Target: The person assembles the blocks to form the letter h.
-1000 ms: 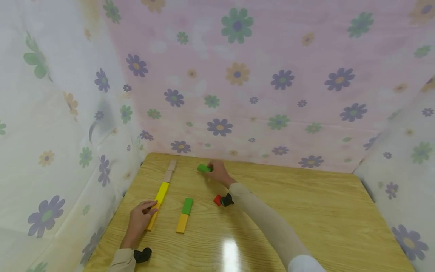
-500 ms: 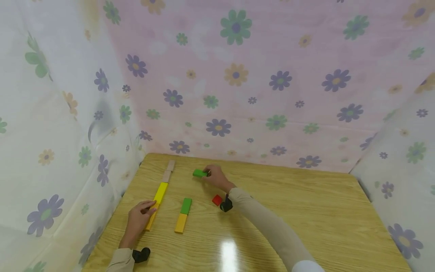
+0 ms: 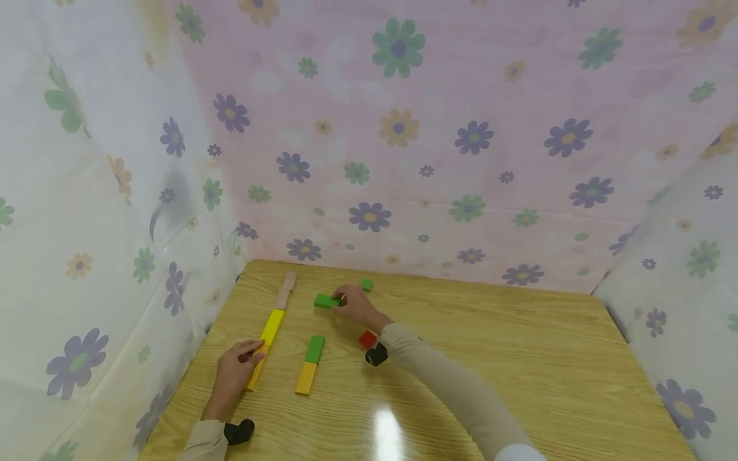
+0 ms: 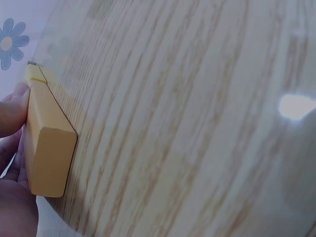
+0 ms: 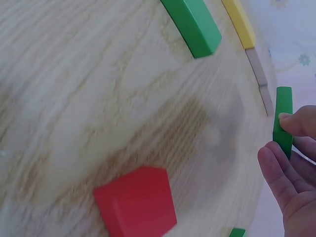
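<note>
1. Green block [image 3: 325, 301], toward the table's [image 3: 519, 358] back edge: right hand [image 3: 359, 307] pinches it, fingers hiding one end.
2. Left hand [image 3: 235, 368] bends its fingers round an orange block [image 4: 52, 160], covering part.
3. Right wrist view cuts off the red block [image 5: 136, 202].
4. Lots of table stretches to the right.

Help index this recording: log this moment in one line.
left hand: at orange block, grip unclear | right hand: pinches green block | red block: on table | other green block: in line with other orange block
</note>
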`<state>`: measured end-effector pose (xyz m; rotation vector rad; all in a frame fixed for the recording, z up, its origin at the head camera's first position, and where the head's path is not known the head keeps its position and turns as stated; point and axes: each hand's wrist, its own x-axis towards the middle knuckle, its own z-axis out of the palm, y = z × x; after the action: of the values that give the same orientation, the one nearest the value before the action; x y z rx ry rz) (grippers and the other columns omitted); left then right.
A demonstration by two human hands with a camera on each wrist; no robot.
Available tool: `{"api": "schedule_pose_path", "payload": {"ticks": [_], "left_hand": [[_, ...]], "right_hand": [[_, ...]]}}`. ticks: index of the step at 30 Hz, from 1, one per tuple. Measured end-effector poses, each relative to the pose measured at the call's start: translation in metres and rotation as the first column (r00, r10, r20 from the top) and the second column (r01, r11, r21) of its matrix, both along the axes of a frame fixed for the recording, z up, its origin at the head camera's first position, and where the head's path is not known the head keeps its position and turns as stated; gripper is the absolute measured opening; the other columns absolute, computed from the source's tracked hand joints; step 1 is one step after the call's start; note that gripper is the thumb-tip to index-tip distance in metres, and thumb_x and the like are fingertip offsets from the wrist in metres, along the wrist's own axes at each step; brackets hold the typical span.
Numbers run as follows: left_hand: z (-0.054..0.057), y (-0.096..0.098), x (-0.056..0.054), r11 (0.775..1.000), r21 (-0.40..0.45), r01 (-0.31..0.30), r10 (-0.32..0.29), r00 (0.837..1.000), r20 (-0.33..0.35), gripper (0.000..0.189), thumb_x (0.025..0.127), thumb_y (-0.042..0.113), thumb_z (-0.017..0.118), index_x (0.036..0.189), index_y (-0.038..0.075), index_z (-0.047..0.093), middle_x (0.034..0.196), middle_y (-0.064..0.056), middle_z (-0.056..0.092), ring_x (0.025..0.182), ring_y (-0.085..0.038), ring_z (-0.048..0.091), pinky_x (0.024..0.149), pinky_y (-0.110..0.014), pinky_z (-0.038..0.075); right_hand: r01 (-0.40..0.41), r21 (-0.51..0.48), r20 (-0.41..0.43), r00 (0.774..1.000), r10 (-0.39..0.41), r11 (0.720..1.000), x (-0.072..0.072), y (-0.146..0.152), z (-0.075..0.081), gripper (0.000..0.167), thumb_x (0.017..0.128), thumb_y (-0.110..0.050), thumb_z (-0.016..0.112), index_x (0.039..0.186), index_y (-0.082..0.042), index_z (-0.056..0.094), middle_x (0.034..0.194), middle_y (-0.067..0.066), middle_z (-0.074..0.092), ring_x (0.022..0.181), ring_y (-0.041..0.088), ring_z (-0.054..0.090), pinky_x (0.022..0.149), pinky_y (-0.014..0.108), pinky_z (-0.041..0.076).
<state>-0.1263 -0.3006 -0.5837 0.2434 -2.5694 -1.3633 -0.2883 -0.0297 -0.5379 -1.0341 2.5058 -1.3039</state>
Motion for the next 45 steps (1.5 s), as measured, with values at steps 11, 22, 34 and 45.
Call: {"api": "schedule_pose_path", "payload": {"ticks": [11, 22, 34, 45], "left_hand": [[-0.003, -0.002, 0.001, 1.000, 0.000, 0.009, -0.009, 0.998, -0.057, 0.027, 0.084, 0.000, 0.069, 0.111, -0.001, 0.070, 0.111, -0.017, 0.064, 0.093, -0.031, 0.062, 0.070, -0.018, 0.051], [-0.006, -0.001, 0.003, 0.999, 0.047, 0.023, -0.023, 1.000, -0.011, 0.028, 0.088, 0.006, 0.067, 0.115, 0.002, 0.068, 0.118, -0.014, 0.061, 0.104, -0.030, 0.060, 0.076, -0.021, 0.051], [-0.005, -0.005, 0.001, 0.997, 0.071, 0.016, -0.017, 1.000, 0.013, 0.028, 0.087, 0.005, 0.068, 0.115, 0.004, 0.069, 0.119, -0.012, 0.061, 0.104, -0.028, 0.060, 0.077, -0.019, 0.050], [-0.008, -0.004, 0.000, 0.999, 0.050, 0.012, -0.012, 1.000, -0.008, 0.029, 0.086, 0.006, 0.069, 0.115, 0.005, 0.069, 0.118, -0.012, 0.062, 0.095, -0.026, 0.062, 0.072, -0.022, 0.051]], "right_hand": [[-0.053, 0.027, 0.004, 0.999, 0.053, 0.998, 0.012, -0.020, 0.000, 0.021, 0.086, -0.002, 0.066, 0.107, 0.004, 0.065, 0.105, 0.016, 0.062, 0.083, 0.021, 0.062, 0.070, 0.023, 0.051], [-0.080, 0.070, 0.060, 0.995, 0.076, 0.994, 0.018, -0.038, -0.015, 0.022, 0.089, -0.008, 0.066, 0.110, -0.002, 0.064, 0.109, 0.010, 0.061, 0.082, 0.010, 0.057, 0.070, 0.022, 0.049], [-0.075, 0.058, 0.078, 0.994, 0.070, 0.996, 0.021, -0.062, -0.021, 0.022, 0.087, -0.005, 0.067, 0.109, 0.001, 0.065, 0.107, 0.012, 0.062, 0.083, 0.014, 0.060, 0.069, 0.020, 0.049], [-0.072, 0.080, 0.054, 0.996, 0.068, 0.994, 0.024, -0.072, -0.023, 0.023, 0.087, -0.004, 0.068, 0.108, 0.002, 0.065, 0.105, 0.013, 0.061, 0.082, 0.015, 0.058, 0.070, 0.020, 0.048]]}}
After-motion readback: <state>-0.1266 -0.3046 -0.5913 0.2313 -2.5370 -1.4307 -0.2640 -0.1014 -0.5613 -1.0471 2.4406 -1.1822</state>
